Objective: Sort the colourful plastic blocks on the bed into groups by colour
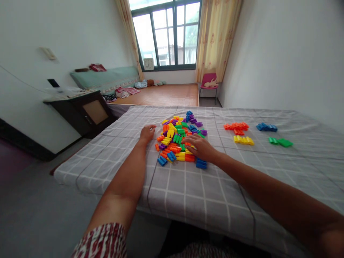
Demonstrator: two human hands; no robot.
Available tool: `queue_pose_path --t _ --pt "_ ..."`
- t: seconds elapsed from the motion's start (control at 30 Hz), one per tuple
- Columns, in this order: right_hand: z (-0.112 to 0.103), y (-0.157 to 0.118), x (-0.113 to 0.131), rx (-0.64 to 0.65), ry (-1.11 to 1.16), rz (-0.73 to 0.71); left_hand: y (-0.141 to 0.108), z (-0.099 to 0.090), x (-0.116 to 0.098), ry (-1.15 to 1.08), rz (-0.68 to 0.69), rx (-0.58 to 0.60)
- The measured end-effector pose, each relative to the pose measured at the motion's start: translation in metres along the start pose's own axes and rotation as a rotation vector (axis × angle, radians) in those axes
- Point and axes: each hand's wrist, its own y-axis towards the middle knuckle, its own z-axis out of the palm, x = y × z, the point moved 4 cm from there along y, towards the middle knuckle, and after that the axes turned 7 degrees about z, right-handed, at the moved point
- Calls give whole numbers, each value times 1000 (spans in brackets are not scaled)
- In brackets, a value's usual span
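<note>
A mixed pile of plastic building blocks [171, 134] in yellow, orange, green, blue and purple lies on the checked cloth. My right hand [200, 146] reaches over the pile's right side, its fingers stretched out and apart among orange and green blocks; no block shows lifted in it. My left hand [147, 133] rests on the cloth just left of the pile, fingers loosely bent and parted, with nothing in them. To the right, sorted blocks lie in separate groups: orange blocks [236, 126], yellow blocks [243, 140], blue blocks [266, 127] and green blocks [280, 142].
The grey checked cloth [188, 193] covers the surface in front of me, its near edge hanging down. Beyond it are a bed [172, 94] and a pink chair [209, 81] beneath the window. A dark cabinet [92, 111] stands at the left.
</note>
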Motion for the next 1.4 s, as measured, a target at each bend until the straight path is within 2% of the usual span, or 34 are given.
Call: queue_pose_path --t 0.13,0.23,0.3,0.4,0.5,0.57,0.67,0.77,0.83,0.9,1.03,1.13,1.2,1.27,1.3,1.4 --pt "25 23 30 105 -37 -120 -2 3 2 22 -7 65" --pt "27 31 23 114 10 -79 -3 4 1 46 -18 98" --pt "14 30 -3 54 94 82 -3 5 0 66 -2 116" --pt "-15 18 -64 -21 190 427 -3 9 -2 102 32 115" --pt "-41 -2 -121 -38 115 683 -2 11 -2 125 49 101" --pt "-51 -14 -146 -6 28 803 -2 12 -2 136 60 109" --pt "-51 -24 -164 160 -28 884 -1 13 0 150 75 123" --pt "-49 -23 -161 293 -122 814 -1 12 1 156 87 125" --pt "-52 -18 -155 248 -197 725 -1 11 1 153 105 115" --pt "-53 -16 -148 206 -180 656 -1 11 0 145 129 100" --pt "-47 -18 -138 321 -65 626 -2 12 3 135 124 114" --pt "-48 -13 -126 238 -48 542 0 3 -4 110 103 76" --pt "-50 -4 -111 122 2 422 1 -11 -24 46 138 -68" --pt "-49 6 -90 10 52 293 -2 -23 -58 -84 219 -198" --pt "-47 11 -79 -38 68 238 -5 -24 -78 -177 266 -173" --pt "-38 22 -50 -131 98 140 -21 -8 -136 -422 436 111"
